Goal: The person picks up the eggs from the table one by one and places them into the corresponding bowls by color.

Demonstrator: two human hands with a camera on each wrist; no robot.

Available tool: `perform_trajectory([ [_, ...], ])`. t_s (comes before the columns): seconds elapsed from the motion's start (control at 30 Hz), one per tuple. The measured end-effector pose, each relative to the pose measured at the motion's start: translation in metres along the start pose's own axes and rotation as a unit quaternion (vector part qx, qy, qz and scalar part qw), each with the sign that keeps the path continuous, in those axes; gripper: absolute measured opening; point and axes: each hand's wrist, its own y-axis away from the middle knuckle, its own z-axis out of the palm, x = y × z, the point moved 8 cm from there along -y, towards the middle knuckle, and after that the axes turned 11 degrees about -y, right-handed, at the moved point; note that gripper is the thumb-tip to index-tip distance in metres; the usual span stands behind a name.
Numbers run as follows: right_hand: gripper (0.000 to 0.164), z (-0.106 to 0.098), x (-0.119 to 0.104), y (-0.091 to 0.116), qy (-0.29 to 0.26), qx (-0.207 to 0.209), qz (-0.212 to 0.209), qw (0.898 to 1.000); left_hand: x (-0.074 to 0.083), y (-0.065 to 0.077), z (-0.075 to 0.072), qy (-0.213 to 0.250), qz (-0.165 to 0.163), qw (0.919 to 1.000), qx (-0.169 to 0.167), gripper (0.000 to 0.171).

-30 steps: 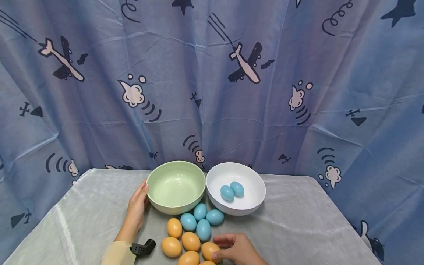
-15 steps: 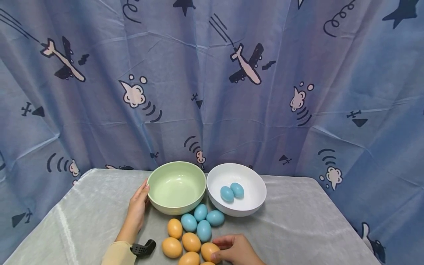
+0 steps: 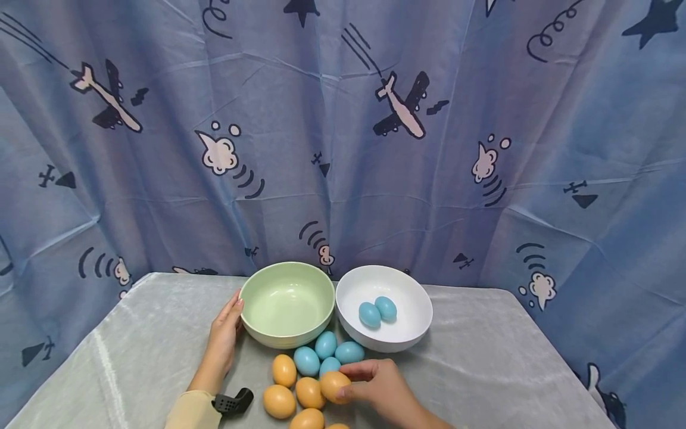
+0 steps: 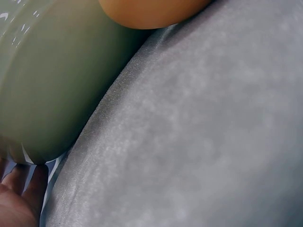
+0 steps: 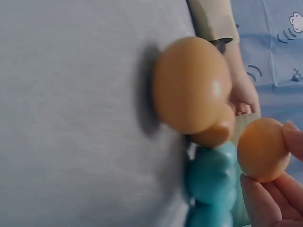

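An orange egg (image 3: 335, 387) is pinched between the thumb and fingers of the right hand (image 3: 377, 387); from my head camera it partly hides one blue egg (image 3: 330, 364). I see five more orange eggs (image 3: 278, 401) clustered beside it and, beyond them, three other blue eggs (image 3: 306, 360). Behind stand two bowls, side by side: a green bowl (image 3: 286, 341) on the left, and a white bowl (image 3: 383, 344) holding a blue pair (image 3: 370, 314). The left hand (image 3: 224, 336) rests against the green one's outer wall, its fingers fairly straight. Grey cloth covers the desk (image 3: 482, 351); a blue curtain (image 3: 332, 119) with airplanes hangs behind.
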Motion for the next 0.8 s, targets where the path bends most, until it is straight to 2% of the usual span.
perform_trajectory([
  [0.3, 0.035, 0.011, -0.030, -0.021, 0.025, 0.024, -0.034, 0.999, 0.000, 0.001, -0.001, -0.002, -0.003, 1.0000, 0.000, 0.060],
  [0.5, 0.038, 0.021, -0.053, -0.038, -0.001, 0.021, -0.040, 0.999, 0.000, 0.002, -0.002, -0.001, -0.001, 1.0000, 0.004, 0.061],
  [0.8, 0.037, 0.033, -0.070, -0.065, 0.021, 0.033, -0.045, 0.998, 0.001, 0.001, 0.000, -0.002, 0.007, 1.0000, 0.001, 0.063],
])
